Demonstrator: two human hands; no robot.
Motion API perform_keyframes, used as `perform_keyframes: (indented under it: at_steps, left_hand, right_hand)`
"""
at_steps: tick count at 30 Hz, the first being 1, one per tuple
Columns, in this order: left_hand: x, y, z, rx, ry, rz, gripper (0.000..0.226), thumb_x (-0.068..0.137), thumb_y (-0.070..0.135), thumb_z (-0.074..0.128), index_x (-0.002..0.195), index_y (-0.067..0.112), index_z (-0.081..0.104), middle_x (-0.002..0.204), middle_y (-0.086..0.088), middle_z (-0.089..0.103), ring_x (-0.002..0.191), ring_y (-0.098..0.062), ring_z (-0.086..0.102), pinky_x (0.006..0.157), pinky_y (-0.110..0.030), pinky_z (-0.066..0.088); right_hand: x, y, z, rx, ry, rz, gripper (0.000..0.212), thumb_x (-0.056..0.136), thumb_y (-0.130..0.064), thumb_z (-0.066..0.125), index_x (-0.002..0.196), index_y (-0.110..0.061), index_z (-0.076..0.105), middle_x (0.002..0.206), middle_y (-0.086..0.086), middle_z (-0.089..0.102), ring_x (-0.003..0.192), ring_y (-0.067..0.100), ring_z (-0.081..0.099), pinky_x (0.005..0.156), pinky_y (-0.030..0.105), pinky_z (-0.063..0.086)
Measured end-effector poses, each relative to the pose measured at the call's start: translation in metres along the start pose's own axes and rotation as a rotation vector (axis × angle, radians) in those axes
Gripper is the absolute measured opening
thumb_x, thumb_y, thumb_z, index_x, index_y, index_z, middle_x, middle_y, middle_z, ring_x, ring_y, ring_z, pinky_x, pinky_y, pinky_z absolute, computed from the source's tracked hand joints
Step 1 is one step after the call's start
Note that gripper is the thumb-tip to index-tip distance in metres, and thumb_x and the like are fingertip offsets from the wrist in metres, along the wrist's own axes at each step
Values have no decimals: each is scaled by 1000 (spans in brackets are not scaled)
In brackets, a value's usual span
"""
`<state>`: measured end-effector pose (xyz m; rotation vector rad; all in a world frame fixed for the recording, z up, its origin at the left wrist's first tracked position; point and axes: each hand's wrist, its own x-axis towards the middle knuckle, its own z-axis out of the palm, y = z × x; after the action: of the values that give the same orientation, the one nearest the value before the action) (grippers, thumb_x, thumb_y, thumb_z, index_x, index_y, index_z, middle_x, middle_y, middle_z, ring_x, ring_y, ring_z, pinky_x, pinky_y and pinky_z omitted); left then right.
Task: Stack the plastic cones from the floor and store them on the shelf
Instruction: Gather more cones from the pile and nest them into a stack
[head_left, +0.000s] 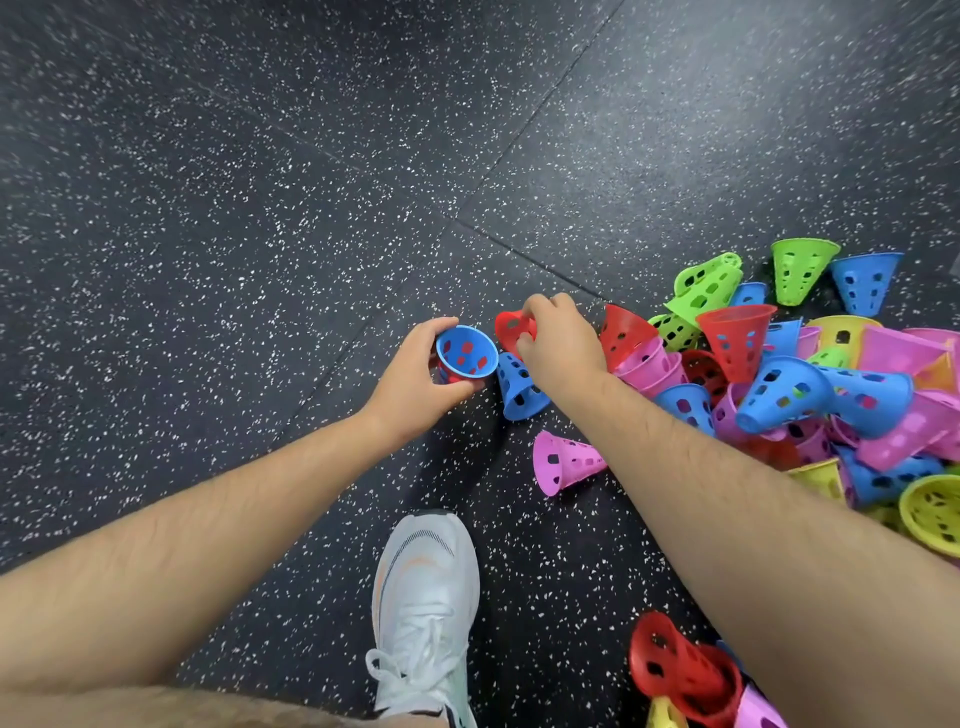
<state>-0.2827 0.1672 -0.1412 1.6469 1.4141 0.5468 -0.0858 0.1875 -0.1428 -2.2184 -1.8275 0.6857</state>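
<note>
- Left hand (415, 376): fingers and thumb curled round a blue cone (466, 353), which it holds mouth-up low over the floor (260, 208). Red shows through the cone's holes.
- Right hand (558, 343): thumb and fingertips pinch a red cone (511, 326) just right of the held blue one. Whether the two cones touch cannot be told.
- Second blue cone (519, 389): lies on its side on the floor between the hands, under the right wrist.
- Pink cone (566, 460): lies on its side, alone, just beside the right forearm.
- Pile of cones (810, 374): red, blue, green, pink and yellow, tumbled on the floor at right, partly behind the right forearm.
- Low red cone (675, 665): on its side at bottom right, with pink and yellow ones beside it.
- Shoe (426, 613): white, laced, bottom centre.
- Floor: dark, speckled white, in seamed tiles.
</note>
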Motion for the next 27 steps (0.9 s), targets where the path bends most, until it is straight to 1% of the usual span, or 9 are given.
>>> perform_keyframes:
  at_steps: [4, 6, 11, 13, 16, 18, 22, 24, 27]
  left_hand:
    - [-1, 0, 0, -15, -7, -1, 73, 80, 12, 85, 142, 21, 48, 137, 6, 51, 126, -7, 54, 105, -18, 44]
    - [-3, 2, 0, -43, -15, -3, 73, 81, 9, 84, 143, 21, 48, 138, 6, 51, 125, -5, 55, 100, -13, 45]
    - [-9, 8, 1, -95, -18, 17, 75, 80, 5, 84, 142, 22, 47, 139, 10, 52, 124, 0, 55, 100, -13, 46]
    - [-12, 10, 1, -96, -20, 37, 75, 79, 5, 85, 140, 25, 46, 136, 13, 52, 123, 4, 55, 100, -13, 45]
    - [-17, 11, 2, -106, -41, 62, 74, 78, 9, 86, 139, 25, 47, 139, 6, 56, 125, -3, 58, 105, -22, 47]
    - [-22, 13, 1, -123, -48, 84, 71, 78, 9, 87, 137, 25, 50, 136, 4, 60, 121, -5, 62, 103, -21, 48]
    - [-29, 18, 4, -123, -28, 114, 70, 78, -3, 83, 128, 34, 50, 128, 11, 62, 113, 2, 63, 97, -13, 45]
    - [-30, 16, 6, -120, -48, 103, 75, 78, -3, 83, 133, 33, 47, 129, 11, 61, 115, 1, 62, 99, -13, 45]
    - [-32, 13, 7, -101, -70, 71, 83, 78, 1, 85, 145, 21, 42, 136, 6, 58, 119, 1, 60, 104, -15, 45]
  right_hand:
    - [-2, 4, -11, 44, 115, -25, 24, 98, -7, 44, 114, -9, 60, 115, 12, 56, 101, 36, 58, 84, 44, 48]
    - [-5, 2, -25, 130, 204, -44, 26, 97, -8, 45, 117, -11, 63, 113, 9, 62, 103, 31, 59, 87, 40, 46]
    - [-27, -10, -60, 499, 363, -19, 18, 93, -15, 59, 109, -20, 66, 85, -9, 64, 82, 14, 62, 79, 32, 52]
    - [-36, -14, -65, 562, 336, -6, 15, 92, -14, 61, 104, -21, 68, 78, -15, 61, 75, 8, 62, 75, 27, 52]
    - [-46, -18, -55, 570, 229, -3, 15, 91, -12, 62, 101, -20, 70, 76, -16, 61, 71, 5, 59, 77, 26, 53]
    - [-51, -19, -44, 541, 185, -26, 17, 89, -11, 62, 100, -20, 72, 81, -11, 64, 76, 10, 61, 82, 31, 53]
    - [-63, -15, -24, 434, 72, -100, 14, 89, -18, 65, 100, -19, 74, 99, -2, 58, 91, 13, 55, 88, 23, 42]
    - [-71, -12, -18, 431, 29, -125, 17, 89, -22, 67, 105, -22, 73, 102, -5, 55, 98, 14, 54, 93, 27, 42]
    - [-80, -6, -19, 513, 57, -52, 28, 95, -25, 60, 122, -22, 63, 100, -9, 57, 88, 9, 57, 89, 29, 47]
